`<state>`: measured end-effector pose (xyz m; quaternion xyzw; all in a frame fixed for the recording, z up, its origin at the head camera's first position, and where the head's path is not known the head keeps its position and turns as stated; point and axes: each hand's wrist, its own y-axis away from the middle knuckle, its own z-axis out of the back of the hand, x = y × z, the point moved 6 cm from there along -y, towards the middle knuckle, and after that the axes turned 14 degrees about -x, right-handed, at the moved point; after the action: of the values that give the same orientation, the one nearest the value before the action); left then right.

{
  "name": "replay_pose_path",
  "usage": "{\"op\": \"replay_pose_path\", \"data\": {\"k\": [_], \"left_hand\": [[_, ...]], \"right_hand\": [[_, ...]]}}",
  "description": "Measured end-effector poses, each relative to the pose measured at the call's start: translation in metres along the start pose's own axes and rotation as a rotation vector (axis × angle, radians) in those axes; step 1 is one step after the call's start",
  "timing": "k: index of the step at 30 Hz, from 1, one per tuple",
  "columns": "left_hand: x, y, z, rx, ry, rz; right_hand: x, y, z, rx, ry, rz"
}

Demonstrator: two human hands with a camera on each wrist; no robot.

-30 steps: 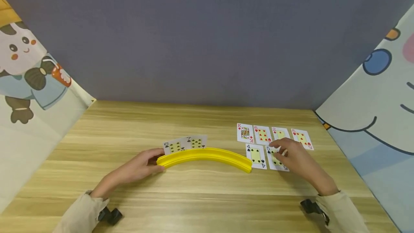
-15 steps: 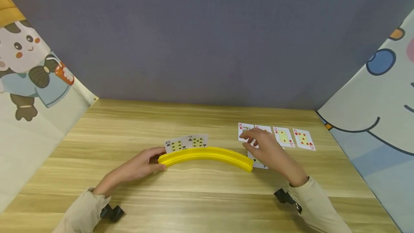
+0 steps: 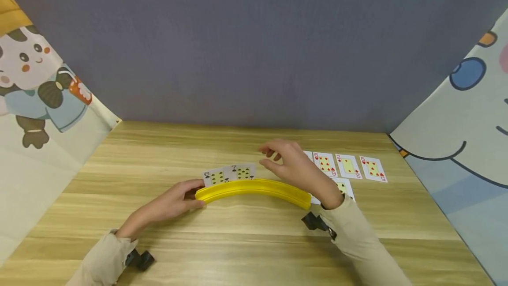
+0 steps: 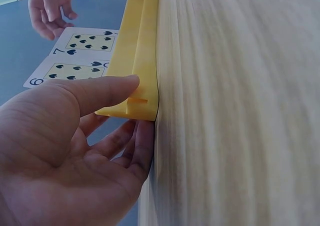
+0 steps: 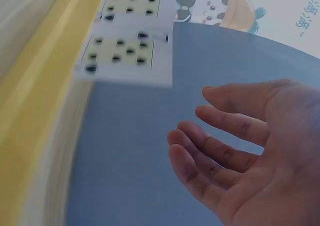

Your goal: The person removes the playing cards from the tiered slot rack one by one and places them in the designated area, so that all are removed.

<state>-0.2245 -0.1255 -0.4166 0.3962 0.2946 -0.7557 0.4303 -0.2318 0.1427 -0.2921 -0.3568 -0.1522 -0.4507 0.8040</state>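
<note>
My left hand (image 3: 172, 202) grips the left end of a curved yellow card holder (image 3: 254, 185), thumb on its near side and fingers behind and under it. Two playing cards stand in the holder's slot, the six of spades (image 3: 216, 178) and the seven of spades (image 3: 243, 172), leaning back side by side. My right hand (image 3: 291, 164) hovers behind the holder, right of the seven, apart from it. In the right wrist view the right hand (image 5: 240, 156) has loosely bent fingers with nothing between them.
Red cards lie in a row on the wooden table (image 3: 238, 250) at right: a hearts card (image 3: 324, 164), the two of diamonds (image 3: 349, 166) and the five of hearts (image 3: 373, 169). My right arm partly covers more cards, including a spades card (image 3: 343, 186). A grey panel (image 3: 254, 56) rises behind.
My right hand has moved left from above the cards on the table to beside the seven of spades. The left hand keeps its grip on the holder.
</note>
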Motion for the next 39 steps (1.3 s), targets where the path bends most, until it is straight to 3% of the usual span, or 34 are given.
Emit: {"op": "replay_pose_path", "data": {"k": [7,15,27,39], "left_hand": [[0.000,-0.002,0.001,-0.004,0.001,-0.004],[0.000,-0.001,0.002,-0.007,-0.006,-0.003],[-0.001,-0.002,0.001,-0.008,0.001,-0.012],[-0.001,0.001,-0.001,-0.002,0.005,-0.006]], "right_hand": [[0.002,0.000,-0.030,0.020,-0.011,0.022],[-0.007,0.002,-0.045,0.060,-0.009,0.016],[-0.014,0.004,-0.049,0.103,-0.043,-0.007],[-0.015,0.005,-0.042,0.050,-0.003,-0.001]]}}
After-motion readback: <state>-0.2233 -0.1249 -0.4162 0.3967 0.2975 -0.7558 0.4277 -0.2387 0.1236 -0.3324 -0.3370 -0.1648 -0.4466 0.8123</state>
